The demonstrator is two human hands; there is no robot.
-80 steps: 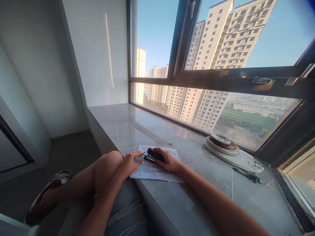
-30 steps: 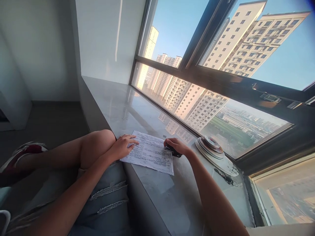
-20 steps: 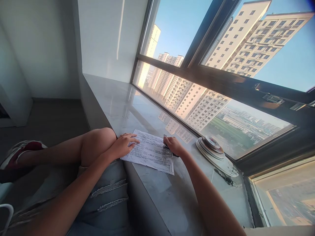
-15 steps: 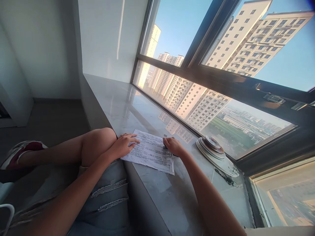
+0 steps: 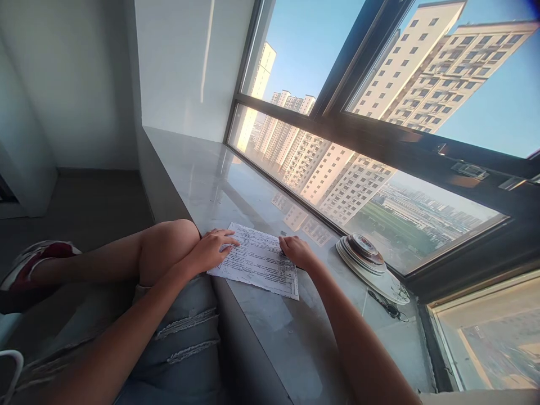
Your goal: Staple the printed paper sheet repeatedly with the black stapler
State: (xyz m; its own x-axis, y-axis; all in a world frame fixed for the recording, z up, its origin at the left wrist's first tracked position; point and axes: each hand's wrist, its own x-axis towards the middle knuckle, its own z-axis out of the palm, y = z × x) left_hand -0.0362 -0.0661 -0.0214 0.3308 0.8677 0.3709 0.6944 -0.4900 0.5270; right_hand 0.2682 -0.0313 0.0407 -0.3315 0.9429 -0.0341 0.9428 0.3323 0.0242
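A printed sheet of paper (image 5: 257, 261) lies on the grey stone window sill (image 5: 270, 326), its near left edge by my knee. My left hand (image 5: 213, 249) rests flat on the sheet's left side with the fingers spread. On the right part of the paper is my right hand (image 5: 295, 251), its fingers curled together around something dark and small that I cannot make out. Dense dark marks show on the paper just below those fingers.
Right of my right hand stand stacked plates or lids (image 5: 363, 253), with dark keys or a cord (image 5: 388, 305) beside them. A dark-framed window (image 5: 379, 135) runs along the sill. My bent knee (image 5: 177, 236) touches the sill's left edge.
My right hand has shifted very slightly at the same place on the paper. My left hand and the sheet look unchanged.
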